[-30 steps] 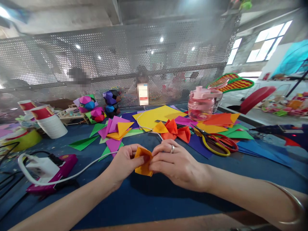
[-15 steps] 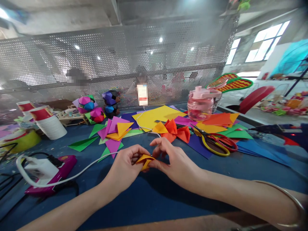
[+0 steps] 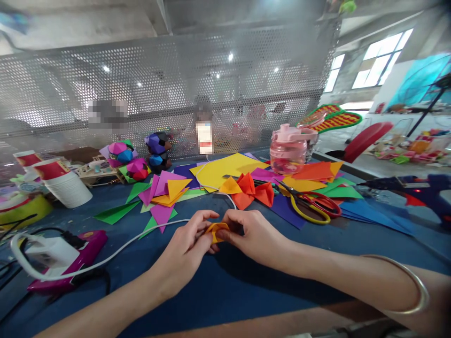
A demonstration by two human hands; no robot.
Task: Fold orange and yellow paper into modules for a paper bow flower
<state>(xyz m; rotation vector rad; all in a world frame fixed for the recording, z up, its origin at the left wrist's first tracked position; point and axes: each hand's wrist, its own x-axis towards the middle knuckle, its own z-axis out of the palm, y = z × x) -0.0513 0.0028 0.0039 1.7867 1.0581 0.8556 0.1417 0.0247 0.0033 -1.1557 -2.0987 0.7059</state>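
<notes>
Between my two hands, a small folded piece of orange-yellow paper [image 3: 217, 231] is held above the blue table. My left hand [image 3: 192, 244] pinches its left side, and the fingertips behind it are partly hidden. My right hand [image 3: 252, 232] has thumb and fingers closed on its right side. Beyond my hands lie folded orange paper pieces [image 3: 246, 191] and a folded yellow-orange piece [image 3: 229, 186]. To the left of those are purple folded papers [image 3: 165, 183]. Yellow-handled scissors [image 3: 306, 216] rest to the right, beside a red-handled pair [image 3: 334, 208].
A magenta power strip [image 3: 84, 256] with a white cable sits at left, near stacked paper cups [image 3: 72, 188]. Yellow paper sheets [image 3: 236, 166] and a pink bottle [image 3: 288, 150] stand farther back. At right are a glue gun [image 3: 408, 185] and blue sheets [image 3: 377, 218].
My right hand's fingers have closed down onto the folded paper, and my left fingers have shifted around it. The whole view has moved slightly.
</notes>
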